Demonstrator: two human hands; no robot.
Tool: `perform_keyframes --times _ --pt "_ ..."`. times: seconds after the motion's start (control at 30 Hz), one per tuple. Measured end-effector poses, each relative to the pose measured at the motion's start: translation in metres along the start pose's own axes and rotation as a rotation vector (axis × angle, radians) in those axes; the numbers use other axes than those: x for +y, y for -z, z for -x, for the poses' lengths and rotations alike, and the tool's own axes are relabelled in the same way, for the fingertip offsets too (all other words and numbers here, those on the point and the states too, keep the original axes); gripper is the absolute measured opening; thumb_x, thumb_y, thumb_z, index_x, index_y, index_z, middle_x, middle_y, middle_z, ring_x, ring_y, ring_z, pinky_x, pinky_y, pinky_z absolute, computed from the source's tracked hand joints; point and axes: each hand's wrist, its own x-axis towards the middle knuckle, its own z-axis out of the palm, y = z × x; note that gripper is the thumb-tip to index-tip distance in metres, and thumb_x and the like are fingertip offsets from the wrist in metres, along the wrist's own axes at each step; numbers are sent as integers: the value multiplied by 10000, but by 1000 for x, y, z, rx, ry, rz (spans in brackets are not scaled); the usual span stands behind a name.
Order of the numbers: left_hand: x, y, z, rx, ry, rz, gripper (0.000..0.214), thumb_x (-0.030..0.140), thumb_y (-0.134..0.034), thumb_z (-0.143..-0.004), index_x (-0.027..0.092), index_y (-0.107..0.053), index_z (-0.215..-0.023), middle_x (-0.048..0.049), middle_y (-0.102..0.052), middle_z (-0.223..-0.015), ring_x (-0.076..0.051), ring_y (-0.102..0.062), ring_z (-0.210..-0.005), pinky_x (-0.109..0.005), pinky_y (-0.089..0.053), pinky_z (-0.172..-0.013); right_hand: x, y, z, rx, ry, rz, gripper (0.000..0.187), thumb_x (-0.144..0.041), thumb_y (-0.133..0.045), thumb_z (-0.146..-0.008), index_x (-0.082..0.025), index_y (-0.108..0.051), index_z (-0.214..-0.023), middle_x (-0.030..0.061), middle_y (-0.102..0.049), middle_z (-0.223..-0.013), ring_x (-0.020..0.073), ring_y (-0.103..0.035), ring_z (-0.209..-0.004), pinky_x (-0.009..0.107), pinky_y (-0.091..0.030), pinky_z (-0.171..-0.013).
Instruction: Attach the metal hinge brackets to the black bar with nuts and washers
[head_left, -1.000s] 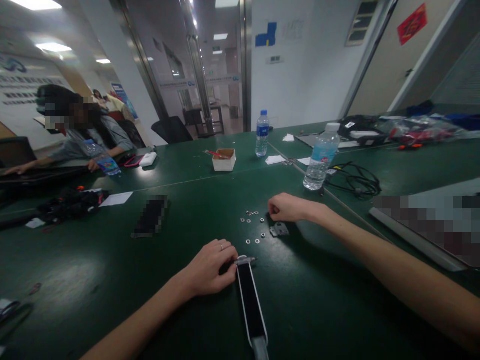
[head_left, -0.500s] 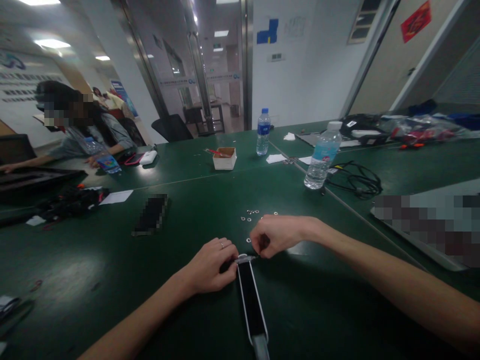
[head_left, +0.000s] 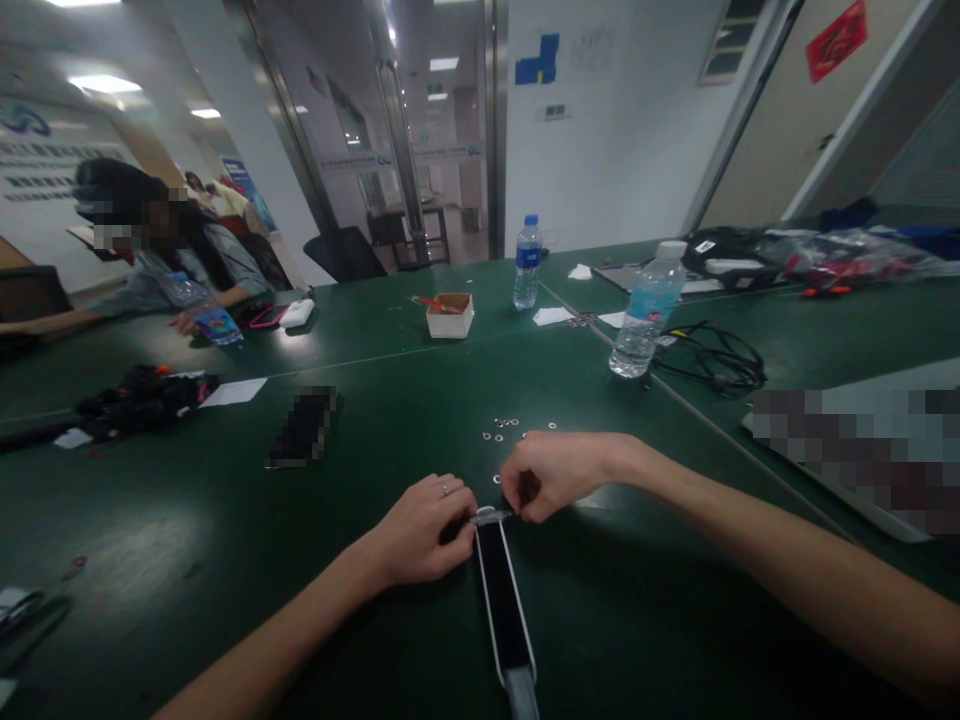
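Note:
A long narrow black piece with white edges [head_left: 504,600] lies lengthwise in front of me, with a grey band at its near end. At its far end, a thin metal piece [head_left: 489,517] lies crosswise. My left hand [head_left: 429,530], with a ring on one finger, is closed at the left side of that end, thumb and fingers touching it. My right hand [head_left: 544,475] is pinched at the right tip of the metal piece; what sits between its fingertips is hidden. Several small metal rings [head_left: 499,438] lie just beyond the hands.
Farther back stand a small white box [head_left: 450,318], a blue-capped water bottle [head_left: 527,262] and a larger bottle [head_left: 646,312]. A black cable [head_left: 712,360] and a laptop [head_left: 862,440] are at right, a dark phone [head_left: 304,428] at left. A person [head_left: 210,260] sits across the table.
My hands and the long black piece have hardly moved. At far left, the dark flat object in front of the other person has shifted left, mostly out of view.

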Motion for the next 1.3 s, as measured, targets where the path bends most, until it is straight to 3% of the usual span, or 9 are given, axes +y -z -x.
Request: perform_keyframes --times 0.33,0.53,1.3 --pt "-2 -2 1 8 -18 6 108 222 -464 -829 162 -553 -822 -28 -533 -777 -167 -461 -705 -280 -361 -637 4 -3 -2 31 0 -19 170 -288 -659 -801 -136 -640 -876 -16 -624 -794 104 -583 -698 213 -435 -583" --pt "-1 -1 0 10 -21 -4 101 216 -461 -827 167 -549 -814 -25 -534 -766 -170 -465 -709 -280 -360 -638 -1 -4 -3 41 -18 -18 124 -216 -662 -774 -138 -632 -866 -19 -618 -775 98 -573 -676 213 -420 -588" --pt "-1 -1 1 -4 -6 1 110 225 -456 -837 166 -549 -829 -25 -539 -781 -164 -466 -708 -281 -371 -642 9 4 0 -21 -2 -201 163 -187 -659 -808 -137 -636 -961 13 -669 -911 133 -632 -847 267 -466 -758"
